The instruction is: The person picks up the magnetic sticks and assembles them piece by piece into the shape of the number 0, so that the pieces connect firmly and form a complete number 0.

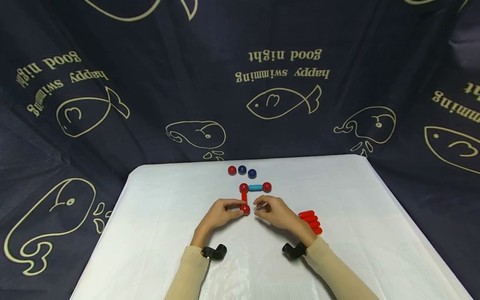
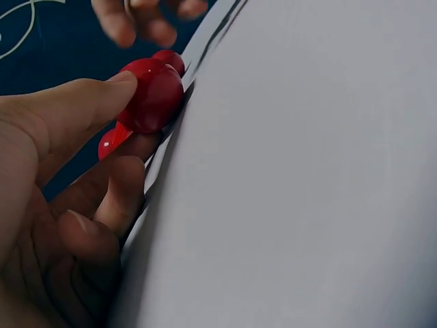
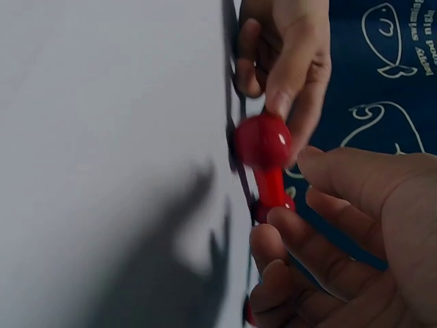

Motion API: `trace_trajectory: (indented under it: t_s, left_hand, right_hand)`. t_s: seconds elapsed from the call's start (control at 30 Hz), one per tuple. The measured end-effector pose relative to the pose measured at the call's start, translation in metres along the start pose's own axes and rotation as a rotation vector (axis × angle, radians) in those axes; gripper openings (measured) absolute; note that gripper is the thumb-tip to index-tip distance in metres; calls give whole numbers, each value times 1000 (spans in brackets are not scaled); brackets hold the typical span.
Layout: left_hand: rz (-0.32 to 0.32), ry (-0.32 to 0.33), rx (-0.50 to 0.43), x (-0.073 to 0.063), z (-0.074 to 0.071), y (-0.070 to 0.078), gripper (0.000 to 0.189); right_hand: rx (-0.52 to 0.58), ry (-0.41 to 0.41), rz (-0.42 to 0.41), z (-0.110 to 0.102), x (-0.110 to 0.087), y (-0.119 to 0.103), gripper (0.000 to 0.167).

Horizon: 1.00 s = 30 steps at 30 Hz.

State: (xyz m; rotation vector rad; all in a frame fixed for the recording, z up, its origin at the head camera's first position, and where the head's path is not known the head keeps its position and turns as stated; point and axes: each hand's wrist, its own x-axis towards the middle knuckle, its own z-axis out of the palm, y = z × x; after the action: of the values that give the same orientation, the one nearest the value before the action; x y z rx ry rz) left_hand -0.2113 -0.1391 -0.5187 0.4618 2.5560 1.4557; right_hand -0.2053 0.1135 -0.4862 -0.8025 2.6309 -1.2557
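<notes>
On the white table lies an L-shaped piece made of balls and rods. A red rod (image 1: 244,196) joins the near red ball (image 1: 245,209) to a corner red ball (image 1: 243,188), from which a light-blue rod (image 1: 256,188) runs right to another red ball (image 1: 267,187). My left hand (image 1: 221,213) pinches the near end, with its thumb on the ball (image 2: 151,96) and a finger along the far side. Just right of that ball, my right hand (image 1: 278,213) hovers with relaxed, slightly bent fingers and nothing between them.
Behind the piece sit a loose red ball (image 1: 232,170) and two dark-blue balls (image 1: 242,170). Several red rods (image 1: 314,224) lie side by side next to my right wrist, partly hidden by it. A dark curtain (image 1: 292,137) printed with fish and whales hangs beyond the table's far edge.
</notes>
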Motion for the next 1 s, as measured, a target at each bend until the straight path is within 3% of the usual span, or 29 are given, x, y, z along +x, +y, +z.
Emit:
trace_trajectory:
  t_s: [0.2,0.6,0.77,1.0]
  left_hand:
    - [-21,0,0,0,1,-2,29]
    - [-15,10,6,0,0,-3,28]
    - [-31,1,-6,-2,-1,-2,28]
    - [-30,-5,-10,-1,-1,-3,29]
  right_hand:
    - [-68,-24,8,-35,-21,6,31]
    - [-114,27,147,-102,-67,60,26]
    - [-111,15,164,-114,-80,75,22]
    - [-85,-12,159,-115,-80,86,19]
